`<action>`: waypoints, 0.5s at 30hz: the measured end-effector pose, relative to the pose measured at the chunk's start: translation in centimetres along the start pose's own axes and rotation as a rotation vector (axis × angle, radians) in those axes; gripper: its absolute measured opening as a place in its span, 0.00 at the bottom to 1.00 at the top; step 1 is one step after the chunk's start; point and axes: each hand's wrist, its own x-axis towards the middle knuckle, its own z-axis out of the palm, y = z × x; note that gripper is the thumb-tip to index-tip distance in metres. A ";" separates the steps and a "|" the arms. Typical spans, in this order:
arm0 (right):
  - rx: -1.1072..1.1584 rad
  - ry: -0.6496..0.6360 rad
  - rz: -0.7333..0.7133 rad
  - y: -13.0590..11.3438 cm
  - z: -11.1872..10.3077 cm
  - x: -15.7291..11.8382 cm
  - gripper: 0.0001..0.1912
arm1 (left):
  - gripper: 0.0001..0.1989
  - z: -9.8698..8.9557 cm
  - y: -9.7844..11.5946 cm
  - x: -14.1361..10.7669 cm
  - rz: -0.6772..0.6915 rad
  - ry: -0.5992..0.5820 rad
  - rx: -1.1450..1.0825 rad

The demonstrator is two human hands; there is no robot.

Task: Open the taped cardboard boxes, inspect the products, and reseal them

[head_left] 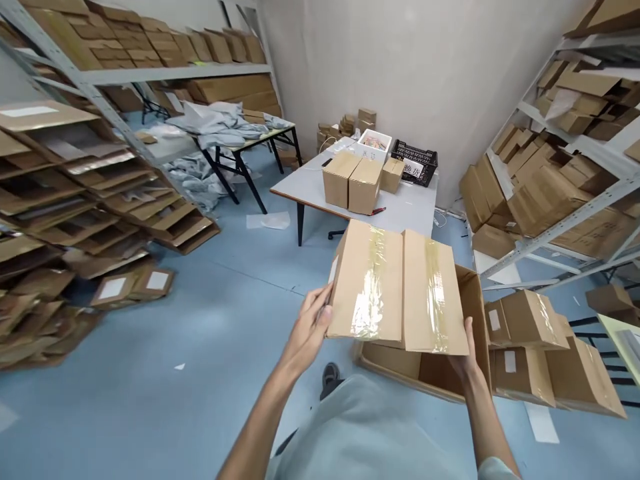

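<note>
With left hand (pixel 306 328) and right hand (pixel 466 357) clamped on the outer sides, holds two rectangular brown taped cardboard boxes (pixel 351 280) side by side, partly over an open brown cardboard carton (pixel 473 300). Faces, in head view, a pale desk (pixel 300 187) with two upright brown cardboard boxes (pixel 336 183) near its front edge, a black plastic crate (pixel 429 171) at its back right corner.

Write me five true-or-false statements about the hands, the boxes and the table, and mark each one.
1. The left hand and right hand hold two taped boxes. True.
2. Those boxes are stacked one atop the other. False: they sit side by side.
3. A large carton shows beneath them. True.
4. That carton is taped shut. False: its top is open.
5. A black crate stands on the white table. True.
</note>
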 end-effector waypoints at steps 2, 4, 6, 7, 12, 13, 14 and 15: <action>-0.007 -0.028 0.022 0.7 4.2 2.3 0.53 | 0.45 -3.4 -0.6 3.0 -0.016 0.017 0.006; -0.021 -0.032 0.049 1.3 7.6 4.3 0.53 | 0.44 -6.2 -1.5 5.8 -0.045 0.041 -0.007; -0.039 -0.001 0.061 1.7 10.3 6.1 0.54 | 0.44 -8.3 -2.9 8.7 -0.068 0.050 -0.030; -0.047 0.030 0.060 1.9 11.5 6.9 0.55 | 0.44 -9.1 -3.8 10.4 -0.073 0.044 -0.044; -0.044 0.253 -0.022 2.8 17.0 9.4 0.53 | 0.46 -11.2 -7.9 20.0 -0.045 -0.121 -0.122; -0.040 0.297 -0.048 2.8 18.1 9.6 0.52 | 0.46 -11.5 -8.4 22.0 -0.040 -0.173 -0.136; -0.037 0.343 -0.074 2.9 19.2 9.6 0.51 | 0.46 -11.8 -8.8 24.1 -0.038 -0.229 -0.150; -0.035 0.391 -0.095 2.8 20.2 9.4 0.51 | 0.46 -12.0 -9.1 26.0 -0.039 -0.285 -0.165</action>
